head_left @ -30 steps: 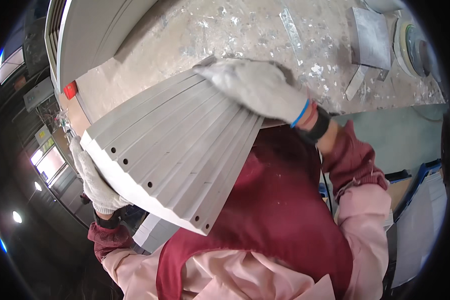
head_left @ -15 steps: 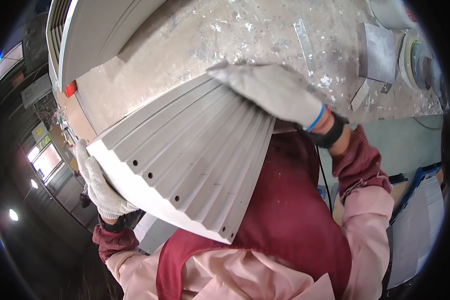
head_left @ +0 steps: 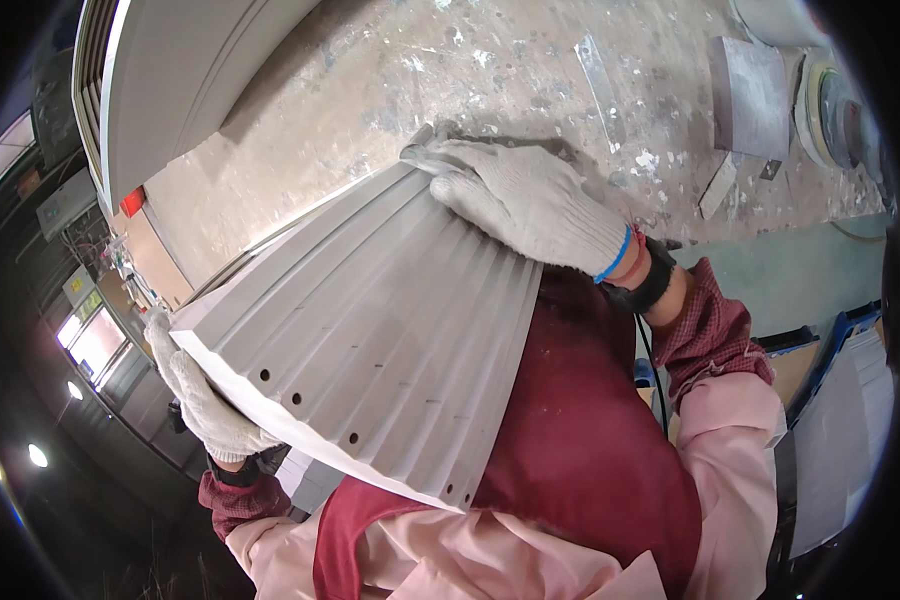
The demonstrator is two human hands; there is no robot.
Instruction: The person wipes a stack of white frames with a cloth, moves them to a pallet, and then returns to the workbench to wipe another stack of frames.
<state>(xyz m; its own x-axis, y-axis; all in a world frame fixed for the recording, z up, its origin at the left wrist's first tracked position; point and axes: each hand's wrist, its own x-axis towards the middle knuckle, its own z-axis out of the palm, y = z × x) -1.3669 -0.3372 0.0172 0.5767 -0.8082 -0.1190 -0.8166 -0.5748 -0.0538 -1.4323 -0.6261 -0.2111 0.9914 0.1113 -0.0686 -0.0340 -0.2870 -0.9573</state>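
Observation:
A stack of long light-grey boards (head_left: 370, 330) lies fanned out in steps in front of me, with small dark holes near the closer end. My left hand (head_left: 205, 400), in a white knit glove, is closed around the left end of the stack; its fingers run along the pale end face and are partly hidden behind it. At the far end, my gloved right hand (head_left: 530, 200) rests over the boards' edges. Under its fingertips is a small folded grey piece (head_left: 420, 150), perhaps sandpaper, pressed at the far corner of the top board.
The worktable (head_left: 370, 90) is stained with paint. Another stack of pale boards (head_left: 170, 90) stands at the far left. A thin metal strip (head_left: 598, 90), a grey block (head_left: 750, 95) and tape rolls (head_left: 820, 115) lie to the right. More sheets (head_left: 845, 440) sit at lower right.
The near end of the fanned boards has dropped lower, and my left hand with it. My right hand, blurred before, is now sharp, with its fingertips slightly farther left at the far corner.

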